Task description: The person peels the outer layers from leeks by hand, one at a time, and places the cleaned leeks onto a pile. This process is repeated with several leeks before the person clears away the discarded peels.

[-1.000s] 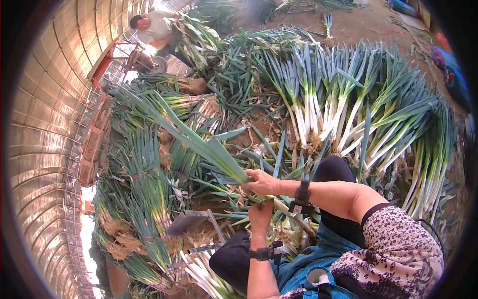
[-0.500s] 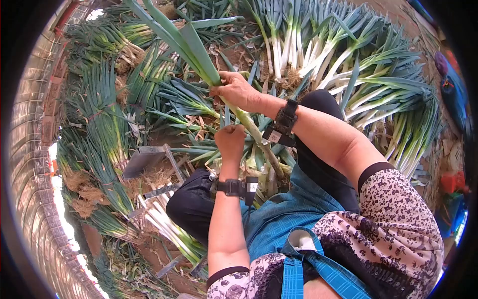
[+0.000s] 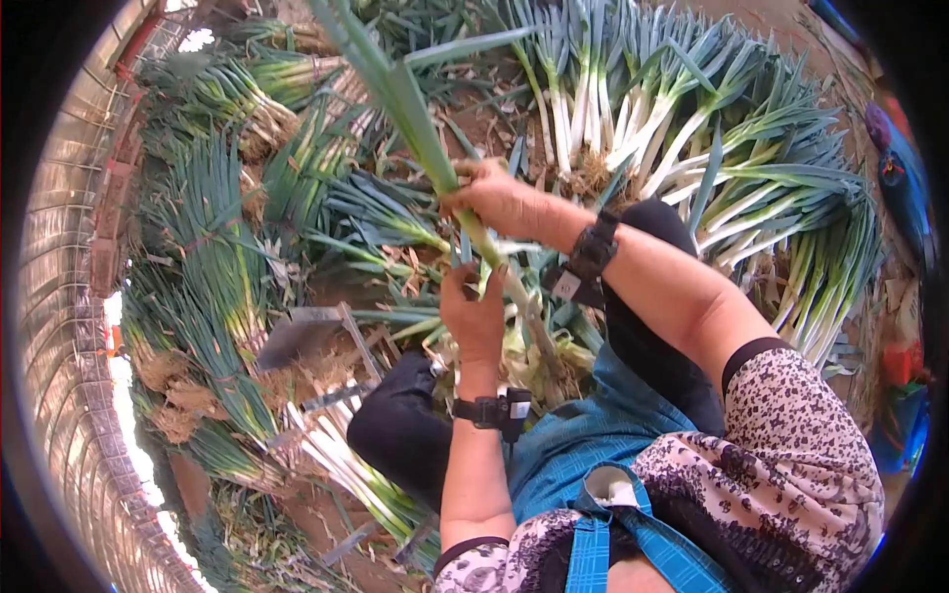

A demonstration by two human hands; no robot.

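Observation:
My right hand (image 3: 501, 200) is wrapped round the stem of a long green onion (image 3: 425, 138), just below where its leaves spread. The stalk slants from the upper left down towards my lap, and its root end is near my knees. Lower on the same stalk, my left hand (image 3: 476, 308) is raised with thumb and fingers apart, fingertips right beside the pale stem. Loose peeled outer layers (image 3: 568, 356) lie around the lower stalk, between my legs.
Cleaned green onions with white stems (image 3: 652, 138) fan out at the upper right. Tied unpeeled bundles (image 3: 213, 227) lie on the left by a curved mesh wall (image 3: 74, 326). A metal-framed stand (image 3: 306, 336) is left of my knee, with more white stems (image 3: 341, 450) below it.
My left hand has gone from closed fingers to spread ones and come closer to the stalk. My right hand keeps its hold on the onion. The whole view has shifted slightly.

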